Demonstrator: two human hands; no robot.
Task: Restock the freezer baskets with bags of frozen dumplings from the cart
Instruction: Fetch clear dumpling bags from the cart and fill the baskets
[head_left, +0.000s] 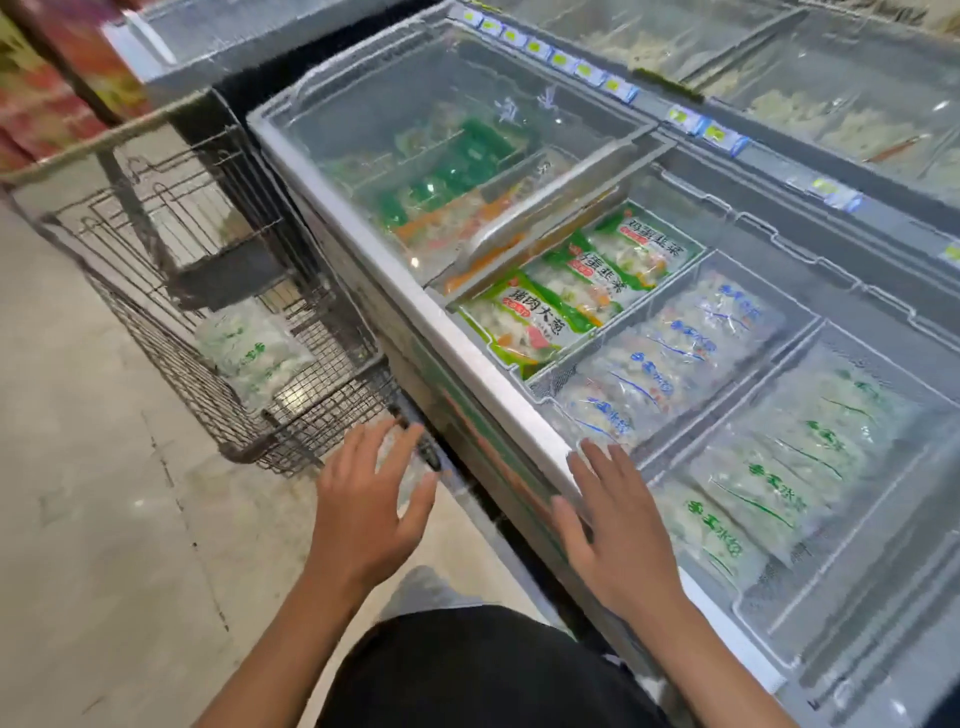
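While both my hands hang empty, the glass-lidded freezer (467, 358) fills most of my view.
Its white rim runs smooth and long; inside, grey plastic baskets (826, 332) hold crinkly clear dumpling bags, green-printed (753, 493) in the nearest, blue-printed (660, 364) beside it, glossy green packs (566, 301) beyond. To the left stands the wire-mesh cart (234, 332), with one clear bag (249, 353) lying in it. My right hand (618, 525) is spread flat, fingers straight, over the freezer rim; I cannot tell if it touches. My left hand (369, 509) is open, fingers loosely fanned, near the cart's corner.
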